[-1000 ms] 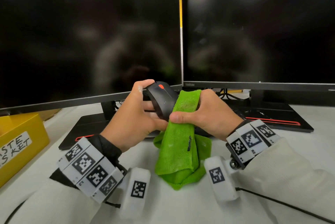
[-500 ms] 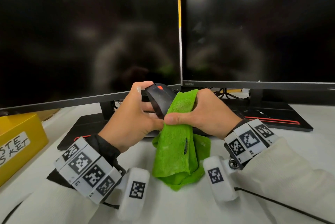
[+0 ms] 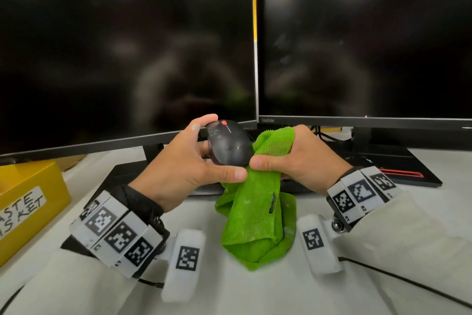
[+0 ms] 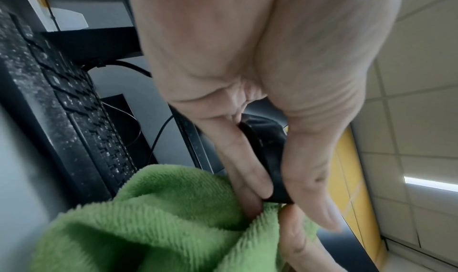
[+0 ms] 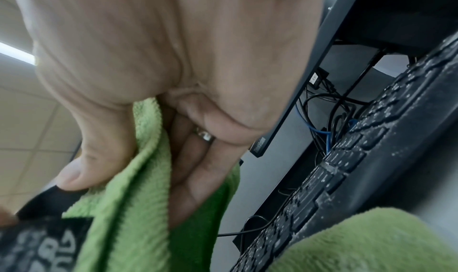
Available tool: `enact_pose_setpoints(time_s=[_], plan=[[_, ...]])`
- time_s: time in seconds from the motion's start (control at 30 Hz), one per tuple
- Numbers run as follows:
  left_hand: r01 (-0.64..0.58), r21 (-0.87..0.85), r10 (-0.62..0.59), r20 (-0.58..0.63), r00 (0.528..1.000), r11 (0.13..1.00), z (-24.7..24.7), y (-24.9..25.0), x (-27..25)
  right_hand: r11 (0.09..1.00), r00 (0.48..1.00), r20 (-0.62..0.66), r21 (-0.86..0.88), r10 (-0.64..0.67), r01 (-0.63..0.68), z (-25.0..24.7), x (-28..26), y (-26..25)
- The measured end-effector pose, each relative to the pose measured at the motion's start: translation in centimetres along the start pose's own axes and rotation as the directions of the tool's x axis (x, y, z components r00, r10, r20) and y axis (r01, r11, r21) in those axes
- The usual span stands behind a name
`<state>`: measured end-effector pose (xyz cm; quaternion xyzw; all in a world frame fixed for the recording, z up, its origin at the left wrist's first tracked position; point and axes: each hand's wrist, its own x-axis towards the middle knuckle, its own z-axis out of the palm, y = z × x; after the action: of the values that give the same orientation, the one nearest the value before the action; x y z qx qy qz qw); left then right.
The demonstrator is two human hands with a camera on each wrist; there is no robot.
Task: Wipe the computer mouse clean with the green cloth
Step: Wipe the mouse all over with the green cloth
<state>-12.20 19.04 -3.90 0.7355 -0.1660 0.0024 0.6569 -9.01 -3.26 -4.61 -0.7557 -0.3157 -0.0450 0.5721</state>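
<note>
A black computer mouse (image 3: 229, 145) with a red wheel is held up off the desk in front of the monitors. My left hand (image 3: 189, 161) grips it, thumb under its near end and fingers round its far end; from the left wrist the mouse (image 4: 269, 158) shows edge-on between thumb and fingers. My right hand (image 3: 293, 161) grips a folded green cloth (image 3: 255, 212), thumb pinching it against the mouse's right side. The cloth's lower part hangs down onto the white desk. From the right wrist the cloth (image 5: 128, 207) runs between thumb and fingers, with the dusty mouse (image 5: 37, 245) at lower left.
Two dark monitors (image 3: 362, 41) stand close behind the hands on black bases (image 3: 398, 161). A yellow box (image 3: 28, 202) labelled as a waste basket sits at the left. A dusty black keyboard (image 4: 64, 107) lies under the hands, with cables behind it.
The mouse has turned so more of its dark top faces me. The right hand with the cloth has slid from the mouse's top toward its right side.
</note>
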Motion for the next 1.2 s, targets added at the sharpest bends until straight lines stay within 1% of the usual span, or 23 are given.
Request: enact_pose_setpoints(time_s=[0.1,0.2,0.3,0.37,0.43,0.53,0.63,0.7,0.77,0.83,0.9,1.03,1.1,1.2], plan=[[-0.013,-0.038,0.011,-0.039,0.999,0.999,-0.1,-0.1,0.1,0.985,0.999,0.021,0.165,0.046,-0.049,-0.3,-0.1,0.3],[-0.032,-0.028,0.030,-0.071,0.997,0.999,-0.1,-0.1,0.2,0.937,0.994,0.077,0.336,0.075,-0.097,-0.7,-0.2,0.1],[-0.041,-0.031,0.037,-0.108,0.993,0.999,0.0,0.0,0.3,0.884,0.991,0.107,0.450,0.086,-0.126,-1.0,-0.1,-0.2],[-0.052,-0.008,0.050,-0.148,0.988,0.999,-0.1,-0.1,0.4,0.885,0.988,0.095,0.441,0.121,-0.151,-0.9,0.2,-0.2],[-0.061,0.035,0.067,-0.184,0.981,0.998,-0.3,0.0,0.4,0.907,0.987,0.075,0.392,0.139,-0.157,-0.7,0.2,-0.1],[-0.079,0.083,0.095,-0.209,0.973,0.993,-0.3,0.1,0.3,0.933,0.993,0.051,0.339,0.111,-0.122,-0.7,-0.2,-0.2],[-0.083,0.146,0.112,-0.206,0.972,0.986,-0.2,0.0,0.4,0.933,0.995,0.035,0.344,0.095,-0.101,-0.6,-0.4,-0.5],[-0.085,0.181,0.117,-0.173,0.978,0.980,0.1,-0.2,0.4,0.925,0.997,0.028,0.371,0.074,-0.079,-0.2,-0.3,-0.4],[-0.097,0.216,0.120,-0.094,0.988,0.972,0.7,-0.5,0.2,0.922,0.997,0.026,0.380,0.077,-0.081,0.7,-0.1,0.0],[-0.107,0.239,0.114,-0.014,0.993,0.965,1.5,-0.7,0.1,0.943,0.998,0.010,0.327,0.067,-0.066,1.6,0.2,0.6],[-0.109,0.226,0.102,0.041,0.994,0.968,2.0,-0.8,0.0,0.965,0.998,-0.013,0.259,0.056,-0.051,2.0,0.4,0.7],[-0.109,0.210,0.089,0.102,0.991,0.972,1.8,-0.8,0.0,0.978,0.999,-0.033,0.209,0.030,-0.023,2.2,0.4,0.5],[-0.122,0.205,0.096,0.136,0.986,0.971,1.9,-0.8,-0.1,0.972,0.995,-0.079,0.232,0.057,-0.037,2.3,0.5,0.6],[-0.161,0.238,0.119,0.180,0.976,0.958,2.2,-0.5,-0.4,0.937,0.983,-0.142,0.343,0.120,-0.065,2.3,0.8,0.9]])
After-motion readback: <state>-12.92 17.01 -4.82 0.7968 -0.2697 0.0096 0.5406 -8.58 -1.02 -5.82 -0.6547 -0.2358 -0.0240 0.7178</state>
